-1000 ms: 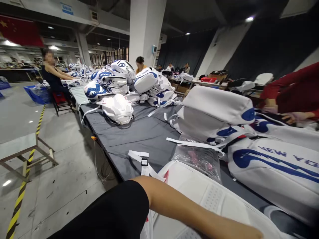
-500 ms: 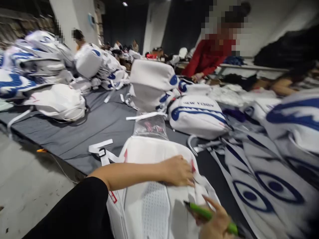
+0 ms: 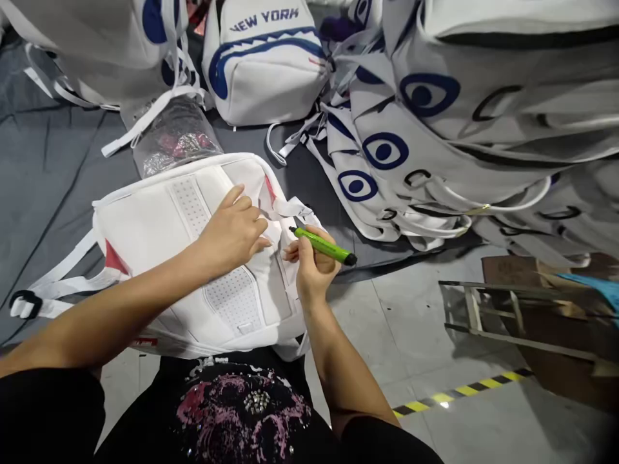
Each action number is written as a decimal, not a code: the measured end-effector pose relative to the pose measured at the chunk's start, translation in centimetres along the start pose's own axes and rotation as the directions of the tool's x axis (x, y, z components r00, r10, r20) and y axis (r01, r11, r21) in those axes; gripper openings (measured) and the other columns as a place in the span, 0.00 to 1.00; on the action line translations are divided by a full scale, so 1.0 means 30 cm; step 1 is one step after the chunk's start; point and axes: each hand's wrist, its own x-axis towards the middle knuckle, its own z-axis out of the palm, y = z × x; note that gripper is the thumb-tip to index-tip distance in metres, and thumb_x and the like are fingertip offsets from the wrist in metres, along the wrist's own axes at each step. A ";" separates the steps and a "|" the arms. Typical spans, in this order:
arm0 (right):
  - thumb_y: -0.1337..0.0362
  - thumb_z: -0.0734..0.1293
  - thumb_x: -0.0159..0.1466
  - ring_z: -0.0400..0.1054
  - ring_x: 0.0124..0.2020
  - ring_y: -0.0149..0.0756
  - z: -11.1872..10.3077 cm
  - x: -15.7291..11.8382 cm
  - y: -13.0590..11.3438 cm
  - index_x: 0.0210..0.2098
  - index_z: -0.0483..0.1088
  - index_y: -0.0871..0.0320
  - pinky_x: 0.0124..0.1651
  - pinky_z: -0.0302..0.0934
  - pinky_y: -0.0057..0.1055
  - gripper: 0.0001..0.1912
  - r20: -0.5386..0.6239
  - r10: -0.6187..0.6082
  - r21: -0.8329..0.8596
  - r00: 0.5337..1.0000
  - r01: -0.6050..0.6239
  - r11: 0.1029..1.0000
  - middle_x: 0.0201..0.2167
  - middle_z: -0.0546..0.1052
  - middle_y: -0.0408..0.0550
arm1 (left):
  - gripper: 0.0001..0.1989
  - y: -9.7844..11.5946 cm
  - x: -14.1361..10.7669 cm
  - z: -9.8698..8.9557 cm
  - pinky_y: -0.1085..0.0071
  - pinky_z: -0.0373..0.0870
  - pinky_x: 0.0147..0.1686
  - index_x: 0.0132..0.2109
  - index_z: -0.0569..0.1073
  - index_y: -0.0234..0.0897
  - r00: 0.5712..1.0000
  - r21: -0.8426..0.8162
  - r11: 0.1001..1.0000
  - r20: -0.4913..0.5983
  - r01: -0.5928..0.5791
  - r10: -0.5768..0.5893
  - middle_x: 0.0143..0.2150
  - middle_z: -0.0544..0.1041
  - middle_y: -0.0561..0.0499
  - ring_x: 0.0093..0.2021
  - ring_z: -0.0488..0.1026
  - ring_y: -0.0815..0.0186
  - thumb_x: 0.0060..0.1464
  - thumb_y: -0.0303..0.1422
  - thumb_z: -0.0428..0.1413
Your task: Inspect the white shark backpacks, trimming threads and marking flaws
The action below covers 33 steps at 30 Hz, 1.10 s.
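Observation:
A white backpack point(image 3: 145, 225) lies with its strap side up at the table's front edge, against my body. My left hand point(image 3: 236, 229) rests on its upper right part, fingers bent and partly spread, near a red corner patch point(image 3: 269, 191). In my right hand point(image 3: 314, 264) is a green pen point(image 3: 324, 245), its dark tip pointing left toward my left hand. The right fingertips are at the backpack's right side, by a white strap point(image 3: 293, 207). Whether the left fingers pinch any fabric is hard to tell.
A clear plastic bag point(image 3: 178, 138) with pink items lies behind the backpack. Beyond it stands a "NEW YORK" backpack point(image 3: 275, 77). White bags with blue eyes point(image 3: 425, 148) are piled at the right. On the floor are a metal frame point(image 3: 474, 309) and yellow-black tape point(image 3: 464, 390).
The view has tilted down and turned right, so the co-worker is out of sight. The pen has come closer to my left hand, and the backpack now appears turned.

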 end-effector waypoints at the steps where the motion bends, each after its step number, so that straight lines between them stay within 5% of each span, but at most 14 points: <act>1: 0.56 0.68 0.67 0.70 0.18 0.29 0.001 0.000 0.002 0.45 0.70 0.56 0.22 0.66 0.26 0.12 -0.008 0.000 -0.003 1.000 0.000 1.000 0.21 0.76 0.36 | 0.14 0.014 0.000 0.001 0.46 0.63 0.64 0.31 0.74 0.37 0.999 0.014 1.000 0.029 0.026 -0.026 0.29 0.74 0.50 0.41 0.71 0.56 0.58 0.41 0.63; 5: 0.51 0.67 0.67 0.65 0.16 0.28 -0.002 -0.004 0.023 0.36 0.67 0.55 0.19 0.61 0.26 0.14 -0.032 -0.028 -0.163 0.999 0.023 0.986 0.18 0.71 0.35 | 0.07 0.063 -0.035 0.027 0.41 0.59 0.67 0.34 0.72 0.39 0.998 -0.035 0.998 -0.036 0.051 -0.052 0.35 0.76 0.51 0.49 0.72 0.55 0.61 0.34 0.60; 11: 0.50 0.65 0.69 0.62 0.20 0.27 -0.006 -0.006 0.050 0.34 0.65 0.55 0.24 0.60 0.30 0.15 0.008 -0.189 -0.439 0.982 0.174 0.882 0.26 0.70 0.40 | 0.07 0.094 -0.095 0.064 0.51 0.51 0.72 0.35 0.70 0.42 0.969 -0.025 0.999 -0.245 0.027 -0.032 0.35 0.77 0.56 0.52 0.73 0.62 0.63 0.27 0.55; 18: 0.53 0.64 0.70 0.65 0.23 0.28 -0.003 0.025 0.031 0.35 0.65 0.55 0.28 0.62 0.30 0.13 0.184 -0.261 -0.548 0.948 0.320 0.773 0.28 0.72 0.41 | 0.07 0.089 -0.094 0.092 0.54 0.45 0.74 0.35 0.70 0.43 0.959 -0.017 0.999 -0.281 0.036 -0.039 0.35 0.77 0.58 0.53 0.73 0.65 0.63 0.28 0.55; 22: 0.56 0.64 0.70 0.65 0.23 0.28 -0.005 0.033 0.024 0.34 0.65 0.55 0.28 0.63 0.29 0.11 0.189 -0.331 -0.546 0.925 0.379 0.747 0.27 0.71 0.40 | 0.07 0.088 -0.100 0.104 0.54 0.46 0.74 0.35 0.69 0.43 0.958 -0.038 0.999 -0.283 0.035 -0.045 0.35 0.76 0.58 0.53 0.73 0.65 0.63 0.27 0.54; 26: 0.56 0.65 0.70 0.65 0.22 0.28 -0.001 0.025 0.024 0.33 0.65 0.55 0.27 0.62 0.29 0.12 0.168 -0.304 -0.551 0.938 0.345 0.760 0.26 0.71 0.39 | 0.07 0.088 -0.102 0.113 0.53 0.50 0.72 0.36 0.69 0.43 0.959 -0.049 0.998 -0.277 0.043 -0.055 0.36 0.76 0.57 0.53 0.73 0.65 0.63 0.28 0.53; 33: 0.54 0.66 0.70 0.67 0.22 0.29 -0.006 0.016 0.044 0.36 0.66 0.55 0.26 0.63 0.29 0.12 0.131 -0.212 -0.518 0.969 0.249 0.819 0.27 0.72 0.39 | 0.08 0.089 -0.091 0.112 0.56 0.44 0.75 0.34 0.69 0.43 0.949 -0.004 0.999 -0.313 0.042 -0.041 0.33 0.75 0.59 0.51 0.74 0.66 0.63 0.27 0.54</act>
